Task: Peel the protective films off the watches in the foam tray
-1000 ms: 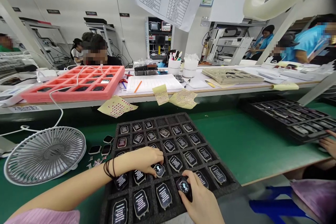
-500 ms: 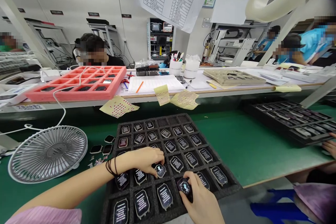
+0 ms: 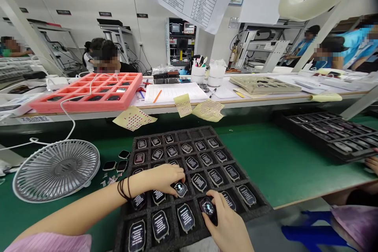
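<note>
A black foam tray (image 3: 173,213) lies on the green bench, its compartments mostly filled with smartwatch bodies without straps, screens lit with white text. My left hand (image 3: 169,178) reaches over the middle of the tray, fingers and thumb closed on the edges of a smartwatch (image 3: 180,189) that shows a clock face. At the front, my right hand (image 3: 226,220) grips another smartwatch (image 3: 207,207) between thumb and fingers, also showing a clock face. Both watches sit in or just above their compartments; I cannot tell which. Two compartments in the far row hold nothing.
Left of the tray are a round fan (image 3: 57,171), loose smartwatches (image 3: 122,165) and small scraps. On the shelf stand a pink foam tray (image 3: 88,104) and a beige tray (image 3: 264,85). Another black tray (image 3: 327,138) lies right, a co-worker's hand (image 3: 372,164) beside it.
The camera view has shifted slightly. Both hands keep their grip on the same two watches, with almost no movement.
</note>
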The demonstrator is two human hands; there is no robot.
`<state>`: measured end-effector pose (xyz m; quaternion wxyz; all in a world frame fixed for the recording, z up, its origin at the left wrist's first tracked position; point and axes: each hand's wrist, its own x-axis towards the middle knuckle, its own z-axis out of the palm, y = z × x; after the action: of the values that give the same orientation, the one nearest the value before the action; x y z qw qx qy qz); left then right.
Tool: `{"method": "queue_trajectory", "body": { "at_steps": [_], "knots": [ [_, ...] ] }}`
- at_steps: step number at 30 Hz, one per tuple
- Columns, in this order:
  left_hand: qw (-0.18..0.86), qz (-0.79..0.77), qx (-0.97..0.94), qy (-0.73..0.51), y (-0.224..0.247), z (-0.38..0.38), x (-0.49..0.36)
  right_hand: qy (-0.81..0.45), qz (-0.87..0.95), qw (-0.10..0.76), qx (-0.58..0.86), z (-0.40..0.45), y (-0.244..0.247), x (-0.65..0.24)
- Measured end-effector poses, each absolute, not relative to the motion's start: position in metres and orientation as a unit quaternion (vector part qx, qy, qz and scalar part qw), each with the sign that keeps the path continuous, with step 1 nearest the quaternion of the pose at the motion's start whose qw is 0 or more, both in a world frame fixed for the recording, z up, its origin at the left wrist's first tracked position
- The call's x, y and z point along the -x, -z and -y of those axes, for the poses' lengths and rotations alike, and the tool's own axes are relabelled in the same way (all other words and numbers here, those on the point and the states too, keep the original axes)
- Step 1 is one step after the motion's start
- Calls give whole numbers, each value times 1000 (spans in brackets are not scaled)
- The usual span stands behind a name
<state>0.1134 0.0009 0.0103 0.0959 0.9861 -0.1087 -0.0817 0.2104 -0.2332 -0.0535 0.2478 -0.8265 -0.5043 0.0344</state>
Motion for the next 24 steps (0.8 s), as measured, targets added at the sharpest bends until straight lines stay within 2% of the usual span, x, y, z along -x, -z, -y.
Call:
{"method": "queue_trajectory", "body": {
  "at_steps": [24],
  "knots": [
    [111, 121, -983, 87, -12, -2, -115, 7, 507, 271, 819, 233, 54, -210]
  ]
}}
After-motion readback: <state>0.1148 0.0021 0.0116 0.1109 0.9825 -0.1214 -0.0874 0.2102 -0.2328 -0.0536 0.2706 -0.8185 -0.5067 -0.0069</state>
